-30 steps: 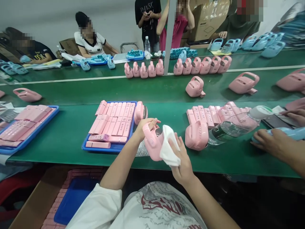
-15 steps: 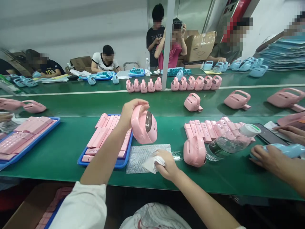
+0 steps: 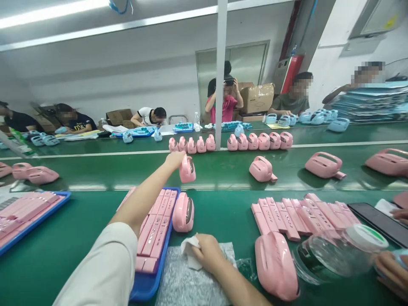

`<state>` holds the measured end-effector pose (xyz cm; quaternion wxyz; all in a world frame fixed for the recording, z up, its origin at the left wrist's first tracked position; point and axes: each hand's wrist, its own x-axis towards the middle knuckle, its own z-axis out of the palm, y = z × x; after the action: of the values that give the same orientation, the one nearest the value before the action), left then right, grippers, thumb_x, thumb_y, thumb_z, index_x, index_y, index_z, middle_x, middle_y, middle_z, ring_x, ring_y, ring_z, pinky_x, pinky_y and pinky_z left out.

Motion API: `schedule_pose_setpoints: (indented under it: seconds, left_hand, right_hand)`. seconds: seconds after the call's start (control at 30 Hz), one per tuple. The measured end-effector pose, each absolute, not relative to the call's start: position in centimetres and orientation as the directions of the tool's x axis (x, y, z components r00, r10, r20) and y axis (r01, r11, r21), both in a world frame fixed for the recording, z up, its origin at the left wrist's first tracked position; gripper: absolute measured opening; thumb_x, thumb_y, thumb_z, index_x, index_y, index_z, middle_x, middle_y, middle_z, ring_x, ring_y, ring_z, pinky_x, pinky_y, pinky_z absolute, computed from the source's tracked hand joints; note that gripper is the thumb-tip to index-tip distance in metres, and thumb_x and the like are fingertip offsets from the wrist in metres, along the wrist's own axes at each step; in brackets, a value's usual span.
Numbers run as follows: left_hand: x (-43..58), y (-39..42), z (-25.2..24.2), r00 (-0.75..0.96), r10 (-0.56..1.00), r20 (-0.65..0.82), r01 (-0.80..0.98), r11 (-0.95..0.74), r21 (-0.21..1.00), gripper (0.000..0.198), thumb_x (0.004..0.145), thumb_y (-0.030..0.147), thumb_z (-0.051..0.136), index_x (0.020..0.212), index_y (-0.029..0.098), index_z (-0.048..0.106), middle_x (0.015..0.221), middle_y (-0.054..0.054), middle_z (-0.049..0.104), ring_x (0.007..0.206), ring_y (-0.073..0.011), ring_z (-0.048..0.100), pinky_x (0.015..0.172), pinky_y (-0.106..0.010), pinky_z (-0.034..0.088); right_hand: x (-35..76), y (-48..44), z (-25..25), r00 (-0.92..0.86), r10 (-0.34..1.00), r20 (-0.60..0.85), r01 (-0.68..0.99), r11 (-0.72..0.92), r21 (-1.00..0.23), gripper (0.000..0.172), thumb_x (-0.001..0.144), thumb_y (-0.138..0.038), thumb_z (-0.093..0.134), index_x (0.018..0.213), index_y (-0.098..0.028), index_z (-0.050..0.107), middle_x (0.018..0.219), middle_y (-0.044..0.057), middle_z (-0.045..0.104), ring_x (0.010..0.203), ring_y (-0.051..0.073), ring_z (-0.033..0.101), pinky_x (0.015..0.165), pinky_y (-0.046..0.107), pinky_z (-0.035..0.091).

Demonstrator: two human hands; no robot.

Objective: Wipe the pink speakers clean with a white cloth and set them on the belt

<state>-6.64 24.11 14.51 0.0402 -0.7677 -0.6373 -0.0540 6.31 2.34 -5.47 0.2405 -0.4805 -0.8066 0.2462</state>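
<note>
My left hand point(image 3: 175, 159) reaches far out over the green work surface, closed on the handle of a pink plastic casing point(image 3: 188, 170) with a dark window. Nearer to me, another pink casing with a dark window point(image 3: 183, 212) stands beside the blue tray point(image 3: 152, 284), which holds rows of pink bar-shaped parts point(image 3: 156, 227). A crumpled white cloth point(image 3: 191, 250) is pinched in my right hand point(image 3: 210, 253), above a sheet of bubble wrap point(image 3: 188, 284). To its right stands one more pink casing point(image 3: 276, 265).
A clear bottle point(image 3: 334, 255) lies near loose pink bars point(image 3: 290, 216) and a black phone point(image 3: 376, 221). Finished-looking pink casings point(image 3: 263, 141) line the far side, by a white post point(image 3: 220, 76). A co-worker's hand point(image 3: 393, 270) is at right; several people sit opposite.
My left hand has moved farther away, over the far strip. A pink casing now stands beside the tray, where none was visible. My right hand keeps the cloth; the view has tilted up.
</note>
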Motion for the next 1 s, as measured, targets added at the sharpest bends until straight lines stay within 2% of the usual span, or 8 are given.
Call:
schedule_pose_setpoints:
  seconds: [0.13, 0.27, 0.57, 0.73, 0.8, 0.87, 0.93, 1.0]
  left_hand:
    - [-9.0, 27.6, 11.3, 0.103, 0.993, 0.055, 0.992, -0.098, -0.077, 0.036, 0.091, 0.041, 0.054, 0.116, 0.014, 0.058, 0.115, -0.01, 0.062, 0.102, -0.0211, 0.061, 0.09, -0.044, 0.051]
    - [-11.5, 30.3, 9.7, 0.064, 0.998, -0.002, 0.989, -0.064, -0.13, 0.036, 0.092, 0.038, 0.055, 0.12, 0.015, 0.056, 0.119, -0.01, 0.06, 0.104, -0.022, 0.06, 0.089, -0.044, 0.052]
    - [-13.8, 31.7, 10.1, 0.064, 0.993, -0.099, 0.988, -0.077, -0.137, 0.035, 0.091, 0.033, 0.056, 0.121, 0.016, 0.056, 0.122, -0.01, 0.058, 0.105, -0.0221, 0.06, 0.088, -0.043, 0.053]
    - [-11.2, 30.7, 12.0, 0.12, 0.99, -0.076, 0.96, -0.135, -0.244, 0.036, 0.091, 0.033, 0.056, 0.123, 0.016, 0.054, 0.124, -0.01, 0.057, 0.108, -0.0231, 0.059, 0.09, -0.045, 0.051]
    - [-7.7, 30.0, 12.5, 0.225, 0.973, -0.056, 0.931, -0.231, -0.283, 0.037, 0.093, 0.027, 0.051, 0.127, 0.014, 0.051, 0.128, -0.015, 0.054, 0.111, -0.0267, 0.057, 0.091, -0.047, 0.05]
    - [-2.8, 28.3, 12.3, 0.421, 0.904, -0.071, 0.858, -0.422, -0.291, 0.04, 0.092, 0.015, 0.043, 0.131, 0.01, 0.049, 0.13, -0.021, 0.051, 0.114, -0.0319, 0.056, 0.089, -0.046, 0.048]
    - [2.7, 25.4, 11.3, 0.665, 0.735, -0.135, 0.691, -0.673, -0.262, 0.045, 0.087, 0.009, 0.044, 0.131, 0.015, 0.051, 0.132, -0.018, 0.051, 0.117, -0.0305, 0.054, 0.091, -0.041, 0.047]
    - [7.6, 21.7, 9.7, 0.847, 0.486, -0.216, 0.448, -0.871, -0.203, 0.044, 0.086, 0.011, 0.048, 0.128, 0.024, 0.054, 0.13, -0.01, 0.055, 0.116, -0.0252, 0.056, 0.092, -0.035, 0.045]
  right_hand:
    - [6.1, 2.6, -5.8, -0.447, 0.884, 0.133, 0.658, 0.426, -0.621, 0.012, 0.077, -0.018, 0.058, 0.065, -0.017, 0.055, 0.072, 0.003, 0.067, 0.063, 0.014, 0.055, 0.056, 0.026, 0.019]
    - [6.1, 2.8, -6.0, -0.456, 0.883, 0.106, 0.666, 0.418, -0.618, 0.013, 0.078, -0.019, 0.058, 0.066, -0.018, 0.053, 0.073, 0.003, 0.068, 0.064, 0.014, 0.056, 0.056, 0.027, 0.019]
    - [6.3, 3.0, -5.4, -0.495, 0.865, 0.084, 0.673, 0.442, -0.593, 0.012, 0.08, -0.022, 0.059, 0.07, -0.017, 0.055, 0.076, 0.001, 0.068, 0.066, 0.012, 0.055, 0.055, 0.026, 0.019]
    - [6.5, 2.9, -4.6, -0.51, 0.858, 0.063, 0.675, 0.445, -0.589, 0.014, 0.083, -0.025, 0.058, 0.072, -0.017, 0.059, 0.079, 0.002, 0.069, 0.068, 0.013, 0.057, 0.056, 0.026, 0.021]
    - [6.6, 2.9, -4.4, -0.503, 0.863, 0.057, 0.676, 0.433, -0.596, 0.014, 0.083, -0.028, 0.059, 0.074, -0.017, 0.061, 0.082, 0.003, 0.07, 0.07, 0.014, 0.058, 0.057, 0.027, 0.021]
    - [6.6, 3.1, -4.4, -0.496, 0.867, 0.047, 0.681, 0.422, -0.598, 0.015, 0.083, -0.03, 0.06, 0.076, -0.017, 0.063, 0.084, 0.003, 0.071, 0.072, 0.015, 0.059, 0.058, 0.027, 0.021]
    - [6.7, 3.2, -4.5, -0.499, 0.866, 0.037, 0.683, 0.42, -0.598, 0.015, 0.082, -0.031, 0.061, 0.077, -0.017, 0.063, 0.085, 0.004, 0.071, 0.074, 0.015, 0.059, 0.058, 0.028, 0.022]
    - [6.7, 3.1, -4.7, -0.51, 0.86, 0.028, 0.682, 0.424, -0.596, 0.015, 0.082, -0.032, 0.062, 0.078, -0.018, 0.064, 0.086, 0.004, 0.071, 0.075, 0.016, 0.06, 0.059, 0.028, 0.023]
